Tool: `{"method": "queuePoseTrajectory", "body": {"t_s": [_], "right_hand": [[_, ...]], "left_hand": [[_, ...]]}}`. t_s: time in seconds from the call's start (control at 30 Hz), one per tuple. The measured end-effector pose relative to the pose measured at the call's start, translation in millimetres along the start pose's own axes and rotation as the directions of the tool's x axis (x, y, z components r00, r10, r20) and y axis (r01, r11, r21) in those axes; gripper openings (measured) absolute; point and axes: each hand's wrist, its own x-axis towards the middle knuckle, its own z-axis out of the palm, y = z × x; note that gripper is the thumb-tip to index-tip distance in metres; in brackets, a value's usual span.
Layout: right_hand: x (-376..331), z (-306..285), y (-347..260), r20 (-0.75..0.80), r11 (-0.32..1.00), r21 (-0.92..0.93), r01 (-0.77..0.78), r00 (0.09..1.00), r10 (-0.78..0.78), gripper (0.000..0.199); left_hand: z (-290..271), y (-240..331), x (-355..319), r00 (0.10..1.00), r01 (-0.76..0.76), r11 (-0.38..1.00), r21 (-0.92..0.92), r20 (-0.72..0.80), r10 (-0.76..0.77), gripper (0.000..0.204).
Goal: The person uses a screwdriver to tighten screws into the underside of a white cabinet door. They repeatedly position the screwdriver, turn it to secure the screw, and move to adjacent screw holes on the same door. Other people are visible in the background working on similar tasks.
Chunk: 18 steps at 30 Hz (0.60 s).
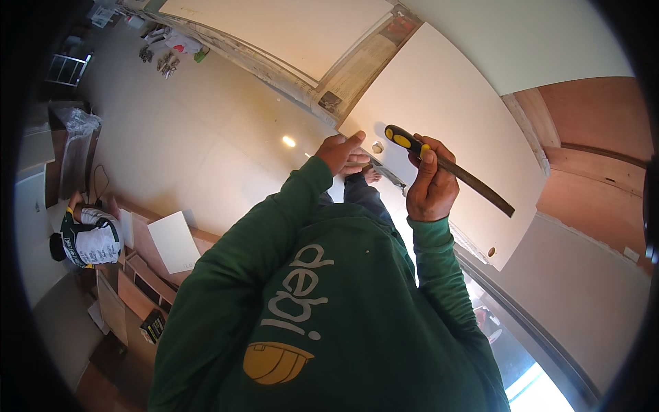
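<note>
My right hand (434, 180) is closed round a file, holding it where the black and yellow handle (401, 139) meets the long dark flat blade (480, 187). The file slants above a white panel (439, 96), its blade pointing to the lower right. Two round holes are cut near the panel's near edge: one hole (377, 147) lies between my hands, the other hole (491, 252) is close to the right corner. My left hand (341, 152) is beside the panel's near left corner, fingers stretched and thumb out, holding nothing. Whether it touches the edge cannot be made out.
Another white panel (274, 27) lies beyond, beside newspaper (357, 69). Wooden cabinet parts (594, 130) stand at right. At left a person (93, 237) is among boards (174, 242). Bags and loose items (168, 44) lie on the far floor. My foot (372, 174) shows below.
</note>
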Motion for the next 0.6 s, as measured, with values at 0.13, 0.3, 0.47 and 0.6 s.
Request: {"method": "queuePoseTrajectory", "body": {"t_s": [0.13,0.3,0.47,0.6], "right_hand": [[-20.2,14.7,30.4,0.131,0.991,-0.121,-0.064,0.988,0.08,0.024],[-5.5,1.6,5.6,0.045,1.0,-0.019,0.0,0.999,0.001,0.025],[-8.4,3.4,27.2,0.187,0.976,-0.186,0.113,0.979,-0.077,0.025],[9.1,-9.0,4.8,0.108,0.995,-0.006,0.099,0.989,-0.097,0.026]], "left_hand": [[6.7,4.7,-0.9,1.0,0.014,1.0,0.023,0.001,-0.014,0.073],[5.5,5.4,-5.7,0.999,0.032,0.999,0.017,-0.019,-0.032,0.07],[8.6,9.2,-1.5,1.0,0.027,0.999,0.027,0.01,-0.027,0.071],[6.9,4.5,-5.5,0.997,0.071,0.997,0.032,0.014,-0.071,0.074]]}}
